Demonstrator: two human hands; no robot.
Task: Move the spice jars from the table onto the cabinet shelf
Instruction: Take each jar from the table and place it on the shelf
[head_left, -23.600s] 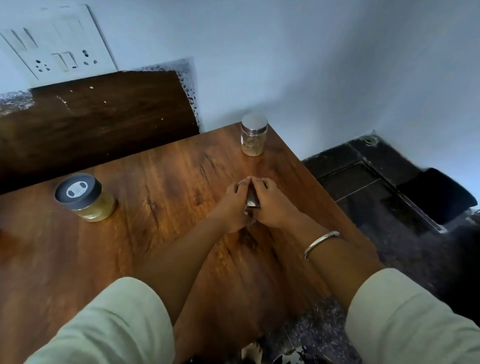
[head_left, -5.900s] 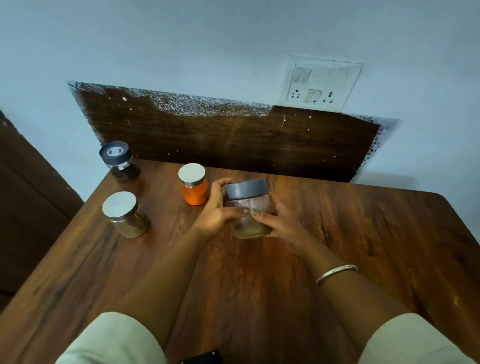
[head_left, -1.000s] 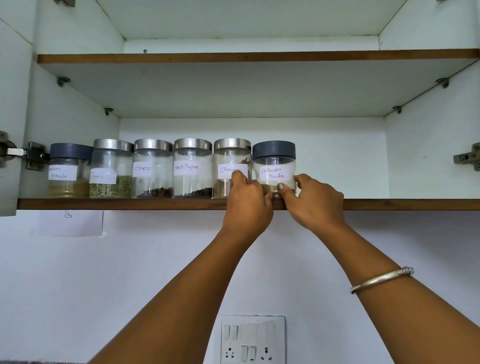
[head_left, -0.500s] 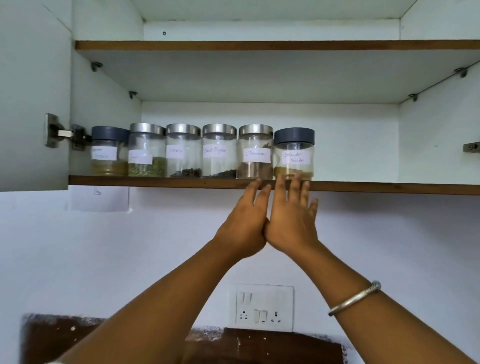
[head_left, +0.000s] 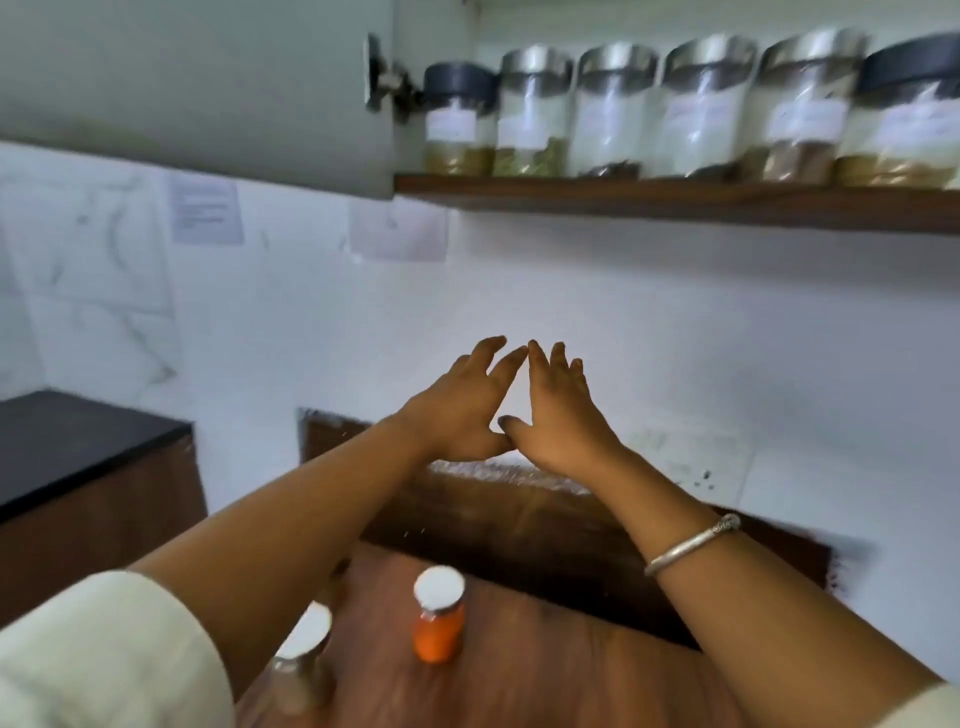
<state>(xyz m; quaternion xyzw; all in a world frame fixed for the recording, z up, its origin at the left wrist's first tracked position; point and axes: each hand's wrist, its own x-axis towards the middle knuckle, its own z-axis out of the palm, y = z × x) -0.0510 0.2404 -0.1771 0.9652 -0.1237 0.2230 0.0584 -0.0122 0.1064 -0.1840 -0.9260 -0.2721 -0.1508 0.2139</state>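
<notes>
Several labelled spice jars stand in a row on the cabinet shelf (head_left: 675, 200) at the top right, the dark-lidded coriander jar (head_left: 909, 119) at the right end. Well below the shelf, my left hand (head_left: 462, 405) and my right hand (head_left: 556, 410) hang in the air side by side, fingers spread, holding nothing. On the wooden table (head_left: 545, 649) below stand an orange jar with a silver lid (head_left: 439, 613) and a silver-lidded jar (head_left: 304, 660), partly hidden behind my left arm.
The open cabinet door (head_left: 208, 93) hangs at the upper left with its hinge (head_left: 382, 75). A dark counter (head_left: 78, 441) stands at the left. A wall socket plate (head_left: 691, 457) sits behind my right wrist. Papers (head_left: 208, 210) are stuck on the white wall.
Both hands have let go of the coriander jar and dropped from the shelf edge. The view has swung down and left, so the table jars show again.
</notes>
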